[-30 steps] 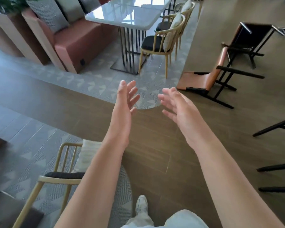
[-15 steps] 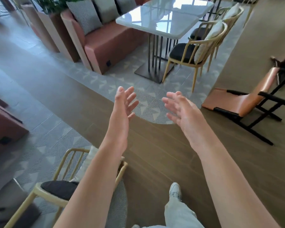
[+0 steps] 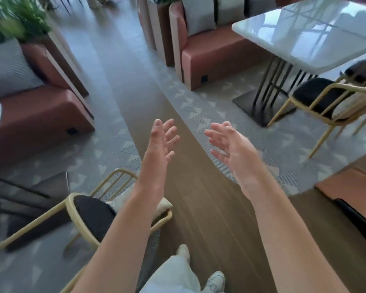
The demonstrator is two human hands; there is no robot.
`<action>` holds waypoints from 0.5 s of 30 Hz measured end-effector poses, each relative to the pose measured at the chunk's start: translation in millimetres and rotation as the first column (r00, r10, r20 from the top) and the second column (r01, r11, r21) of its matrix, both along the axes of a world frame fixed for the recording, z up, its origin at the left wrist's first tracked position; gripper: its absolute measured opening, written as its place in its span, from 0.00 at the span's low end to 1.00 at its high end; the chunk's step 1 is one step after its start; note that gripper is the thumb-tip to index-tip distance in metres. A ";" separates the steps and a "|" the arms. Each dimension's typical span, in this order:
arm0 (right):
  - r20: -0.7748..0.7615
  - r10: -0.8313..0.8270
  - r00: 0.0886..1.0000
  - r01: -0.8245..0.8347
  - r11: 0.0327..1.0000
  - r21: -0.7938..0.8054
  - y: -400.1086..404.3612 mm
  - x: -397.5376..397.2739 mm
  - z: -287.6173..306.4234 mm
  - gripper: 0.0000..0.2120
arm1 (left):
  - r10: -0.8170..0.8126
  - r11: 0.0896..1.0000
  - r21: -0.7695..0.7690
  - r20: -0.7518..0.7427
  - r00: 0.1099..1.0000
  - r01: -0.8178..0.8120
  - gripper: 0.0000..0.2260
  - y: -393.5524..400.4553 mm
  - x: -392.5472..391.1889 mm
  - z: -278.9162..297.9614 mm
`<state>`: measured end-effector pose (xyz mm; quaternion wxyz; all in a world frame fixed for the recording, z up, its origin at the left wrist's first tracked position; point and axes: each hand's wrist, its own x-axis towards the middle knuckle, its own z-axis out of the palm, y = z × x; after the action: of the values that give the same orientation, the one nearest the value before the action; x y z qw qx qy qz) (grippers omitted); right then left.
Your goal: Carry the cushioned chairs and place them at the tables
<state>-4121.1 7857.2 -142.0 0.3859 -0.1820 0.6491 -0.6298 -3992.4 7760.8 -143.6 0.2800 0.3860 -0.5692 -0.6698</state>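
left hand, right hand — empty, fingers spread

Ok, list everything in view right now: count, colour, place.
Gold-framed chair with black seat cushion: one, lower left, under the left forearm.
Second gold-framed black-cushioned chair: one, right, at the table.
White glossy table: one, upper right.
Terracotta bench sofas: two, top centre and left.
Grey striped pillows: several, on the sofas.
Green plant: one, top left.
Tan leather chair: one, right edge.
Left hand: open, empty.
Right hand: open, empty.
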 end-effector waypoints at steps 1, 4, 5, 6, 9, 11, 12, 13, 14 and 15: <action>0.015 0.025 1.000 -0.025 1.000 0.001 -9.9 -4.4 -0.9 0.20 | 0.028 1.000 0.004 -0.001 1.000 -0.028 0.31 -7.4 -2.4 -0.4; 0.056 0.082 0.995 -0.082 0.997 -0.005 -39.7 -14.7 -3.5 0.20 | 0.090 0.996 -0.005 -0.023 0.996 -0.090 0.30 -29.7 -7.5 -3.0; 0.054 0.101 0.993 -0.101 0.995 -0.004 -46.9 -17.1 -3.7 0.20 | 0.099 0.995 0.001 -0.033 0.995 -0.099 0.30 -35.3 -10.0 -4.4; 0.045 0.120 0.992 -0.120 0.993 -0.003 -55.3 -20.5 -3.5 0.20 | 0.107 0.994 0.007 -0.042 0.993 -0.106 0.30 -43.1 -14.1 -5.5; 0.004 0.147 0.989 -0.147 0.989 0.005 -76.4 -35.7 1.0 0.20 | 0.115 0.993 0.024 -0.084 0.990 -0.114 0.32 -68.9 -34.9 -9.2; -0.036 0.133 0.990 -0.132 0.991 0.033 -89.3 -50.1 5.8 0.18 | 0.103 0.994 0.050 -0.105 0.989 -0.098 0.32 -86.4 -57.9 -9.2; -0.061 0.126 0.990 -0.123 0.991 0.050 -94.8 -57.6 8.6 0.17 | 0.086 0.995 0.061 -0.112 0.990 -0.079 0.32 -93.0 -70.4 -8.2; -0.083 0.123 0.989 -0.119 0.991 0.063 -100.6 -64.4 11.2 0.15 | 0.064 0.996 0.063 -0.120 0.991 -0.056 0.32 -99.2 -82.4 -7.2; -0.099 0.119 0.988 -0.113 0.991 0.070 -107.1 -71.2 13.4 0.14 | 0.041 0.998 0.058 -0.130 0.991 -0.033 0.33 -106.1 -93.8 -6.6; -0.108 0.108 0.988 -0.101 0.992 0.072 -113.9 -77.2 15.6 0.14 | 0.022 0.998 0.054 -0.141 0.990 -0.014 0.33 -113.1 -104.0 -6.1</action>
<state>-4198.3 7743.3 -126.4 0.3873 -0.2377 0.6797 -0.5757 -4096.4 7647.7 -149.7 0.3152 0.3501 -0.5264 -0.7078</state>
